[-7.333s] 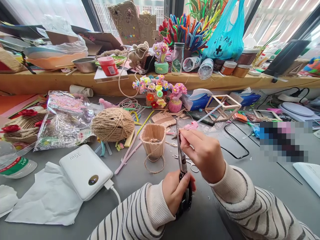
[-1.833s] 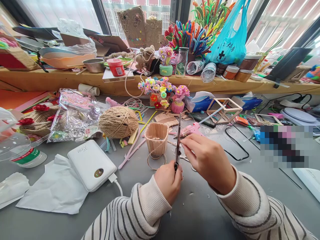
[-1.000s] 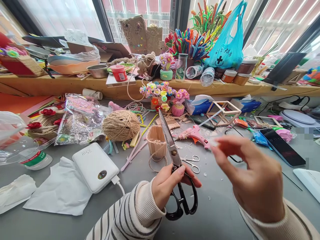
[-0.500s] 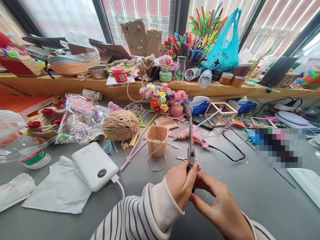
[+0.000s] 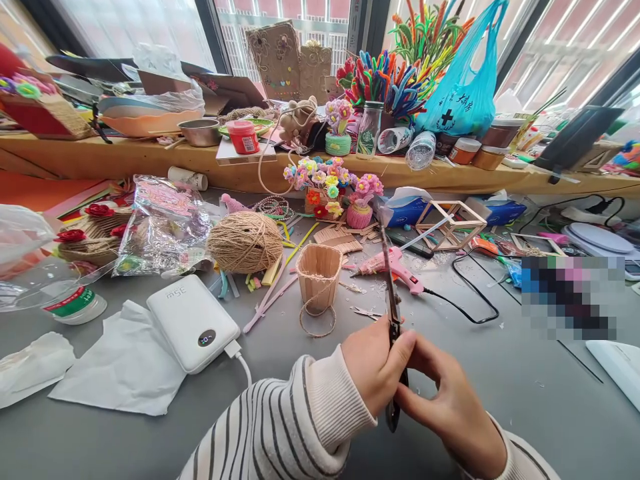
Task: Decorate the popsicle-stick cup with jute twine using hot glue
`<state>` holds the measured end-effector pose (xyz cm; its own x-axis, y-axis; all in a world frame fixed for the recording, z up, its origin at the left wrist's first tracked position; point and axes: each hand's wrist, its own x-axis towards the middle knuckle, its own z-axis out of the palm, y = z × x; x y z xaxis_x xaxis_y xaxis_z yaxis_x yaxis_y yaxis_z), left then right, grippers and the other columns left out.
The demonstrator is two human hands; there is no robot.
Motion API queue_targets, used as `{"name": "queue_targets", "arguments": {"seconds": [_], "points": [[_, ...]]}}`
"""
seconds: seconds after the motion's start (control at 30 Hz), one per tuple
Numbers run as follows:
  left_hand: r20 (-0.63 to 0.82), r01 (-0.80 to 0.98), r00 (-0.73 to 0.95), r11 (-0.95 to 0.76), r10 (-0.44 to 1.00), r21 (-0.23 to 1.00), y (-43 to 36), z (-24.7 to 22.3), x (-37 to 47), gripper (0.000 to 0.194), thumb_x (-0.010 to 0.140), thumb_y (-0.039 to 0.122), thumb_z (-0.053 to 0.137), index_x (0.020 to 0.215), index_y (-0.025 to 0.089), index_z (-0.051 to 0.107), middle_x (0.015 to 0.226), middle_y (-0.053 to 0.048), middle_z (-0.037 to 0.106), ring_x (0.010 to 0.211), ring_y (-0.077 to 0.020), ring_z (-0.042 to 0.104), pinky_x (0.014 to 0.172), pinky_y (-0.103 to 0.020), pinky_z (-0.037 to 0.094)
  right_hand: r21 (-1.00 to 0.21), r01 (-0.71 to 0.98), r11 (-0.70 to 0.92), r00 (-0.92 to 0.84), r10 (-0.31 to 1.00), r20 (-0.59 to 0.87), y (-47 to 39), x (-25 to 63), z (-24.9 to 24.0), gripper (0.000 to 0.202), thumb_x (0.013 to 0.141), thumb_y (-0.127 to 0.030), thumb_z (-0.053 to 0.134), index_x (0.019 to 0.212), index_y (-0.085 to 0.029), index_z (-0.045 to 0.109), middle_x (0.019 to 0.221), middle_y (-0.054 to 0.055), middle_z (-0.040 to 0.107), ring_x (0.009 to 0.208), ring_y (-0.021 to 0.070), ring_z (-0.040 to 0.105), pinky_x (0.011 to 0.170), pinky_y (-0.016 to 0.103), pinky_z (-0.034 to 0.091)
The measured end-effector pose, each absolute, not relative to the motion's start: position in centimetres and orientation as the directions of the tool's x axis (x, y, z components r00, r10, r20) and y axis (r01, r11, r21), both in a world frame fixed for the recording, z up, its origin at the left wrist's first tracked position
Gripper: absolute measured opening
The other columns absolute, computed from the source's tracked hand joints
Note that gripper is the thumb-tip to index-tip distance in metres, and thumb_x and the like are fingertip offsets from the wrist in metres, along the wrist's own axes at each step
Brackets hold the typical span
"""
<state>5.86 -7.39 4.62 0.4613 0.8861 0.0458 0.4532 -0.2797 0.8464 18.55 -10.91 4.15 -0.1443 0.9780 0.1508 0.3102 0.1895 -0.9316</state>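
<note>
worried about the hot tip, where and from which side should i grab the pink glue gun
Probably best by the handle, from the near right: it slants down toward that side, while the nozzle points left toward the basket. Mind the cord leaving the handle's end.

This looks like a craft room, where people make things by hand. On the gray table (image 5: 500,373) are a ball of string (image 5: 245,241), a pink glue gun (image 5: 407,273), little scissors (image 5: 367,312) and flat wooden sticks (image 5: 337,239). Fuzzy flowers (image 5: 320,177) stand near the back of the table. Behind the table, a long shelf (image 5: 100,160) holds bright fuzzy sticks (image 5: 385,83) and jars (image 5: 465,151). Big windows (image 5: 135,30) are behind the table too.
</note>
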Motion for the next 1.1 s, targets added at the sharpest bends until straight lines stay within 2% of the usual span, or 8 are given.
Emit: {"name": "queue_targets", "arguments": {"seconds": [0.17, 0.27, 0.33, 0.47, 0.57, 0.7, 0.9, 1.1], "points": [[0.277, 0.422, 0.438, -0.468, 0.855, 0.776, -7.0, 5.9, 3.8, 0.038, 0.092, 0.042, 0.038, 0.106, 0.014, 0.060, 0.091, -0.009, 0.074, 0.076, -0.0189, 0.071, 0.068, -0.028, 0.057, -0.957, 0.246, 0.154, -0.163, 0.980, 0.115, -10.6, 19.8, 3.6, 0.017, 0.072, -0.028, 0.062, 0.086, -0.019, 0.057, 0.077, 0.003, 0.066, 0.072, 0.0149, 0.065, 0.068, 0.023, 0.055], [0.576, 0.575, 0.237, -0.591, 0.783, 0.567, -6.4, 5.9, 1.1, 0.021, 0.089, 0.030, 0.050, 0.088, 0.014, 0.063, 0.071, -0.003, 0.071, 0.059, -0.0128, 0.066, 0.059, -0.023, 0.054, -0.953, 0.245, 0.177, -0.233, 0.965, 0.120, -10.4, 21.6, 3.6, 0.022, 0.077, -0.042, 0.058, 0.078, -0.020, 0.055, 0.073, 0.003, 0.063, 0.067, 0.0141, 0.061, 0.065, 0.023, 0.052], [0.682, 0.726, 0.137, -0.541, 0.719, 0.424, -5.9, 5.3, -0.7, 0.012, 0.086, 0.024, 0.054, 0.082, 0.016, 0.062, 0.068, -0.002, 0.068, 0.059, -0.0124, 0.063, 0.059, -0.023, 0.053, -0.951, 0.252, 0.180, -0.318, 0.943, 0.095, -10.7, 23.0, 3.6, 0.031, 0.077, -0.051, 0.057, 0.077, -0.020, 0.054, 0.072, 0.004, 0.062, 0.066, 0.0147, 0.059, 0.063, 0.024, 0.050], [0.728, 0.853, 0.154, -0.461, 0.668, 0.243, -5.0, 3.5, -2.5, 0.014, 0.082, 0.028, 0.061, 0.086, 0.015, 0.060, 0.076, -0.006, 0.069, 0.070, -0.0196, 0.066, 0.064, -0.030, 0.053, -0.963, 0.239, 0.126, -0.482, 0.876, -0.005, -11.7, 25.3, 3.6, 0.047, 0.076, -0.065, 0.049, 0.081, -0.019, 0.054, 0.075, 0.008, 0.062, 0.068, 0.0178, 0.058, 0.064, 0.028, 0.046], [0.735, 0.888, 0.171, -0.425, 0.657, 0.173, -4.8, 2.7, -2.4, 0.013, 0.081, 0.026, 0.062, 0.085, 0.014, 0.059, 0.071, -0.005, 0.068, 0.067, -0.0208, 0.065, 0.064, -0.032, 0.051, -0.973, 0.215, 0.083, -0.563, 0.824, -0.054, -12.3, 26.2, 3.2, 0.052, 0.075, -0.069, 0.047, 0.080, -0.018, 0.052, 0.074, 0.009, 0.061, 0.065, 0.0184, 0.057, 0.062, 0.029, 0.045], [0.730, 0.848, 0.163, -0.473, 0.664, 0.240, -5.0, 3.2, -2.0, 0.011, 0.084, 0.019, 0.055, 0.074, 0.017, 0.059, 0.062, 0.001, 0.064, 0.058, -0.0145, 0.060, 0.060, -0.026, 0.047, -0.989, 0.146, 0.026, -0.629, 0.774, -0.072, -12.1, 26.6, 2.9, 0.051, 0.076, -0.068, 0.045, 0.085, -0.018, 0.051, 0.073, 0.008, 0.059, 0.064, 0.0186, 0.058, 0.062, 0.030, 0.047], [0.723, 0.757, 0.130, -0.538, 0.679, 0.369, -5.7, 4.1, -1.8, 0.008, 0.085, 0.019, 0.056, 0.078, 0.017, 0.060, 0.063, 0.002, 0.062, 0.057, -0.0115, 0.058, 0.062, -0.024, 0.046, -0.986, 0.169, -0.008, -0.719, 0.683, -0.129, -10.5, 26.7, 3.2, 0.051, 0.074, -0.071, 0.045, 0.078, -0.020, 0.047, 0.069, 0.008, 0.059, 0.061, 0.0182, 0.058, 0.060, 0.030, 0.047], [0.734, 0.738, 0.139, -0.563, 0.665, 0.371, -5.8, 4.6, -1.6, 0.007, 0.083, 0.015, 0.057, 0.076, 0.015, 0.060, 0.063, 0.002, 0.062, 0.056, -0.0107, 0.058, 0.061, -0.024, 0.046, -0.979, 0.136, -0.152, -0.777, 0.597, -0.201, -8.7, 26.8, 2.7, 0.054, 0.067, -0.074, 0.049, 0.072, -0.020, 0.044, 0.065, 0.005, 0.056, 0.055, 0.0158, 0.056, 0.059, 0.031, 0.049]]}}
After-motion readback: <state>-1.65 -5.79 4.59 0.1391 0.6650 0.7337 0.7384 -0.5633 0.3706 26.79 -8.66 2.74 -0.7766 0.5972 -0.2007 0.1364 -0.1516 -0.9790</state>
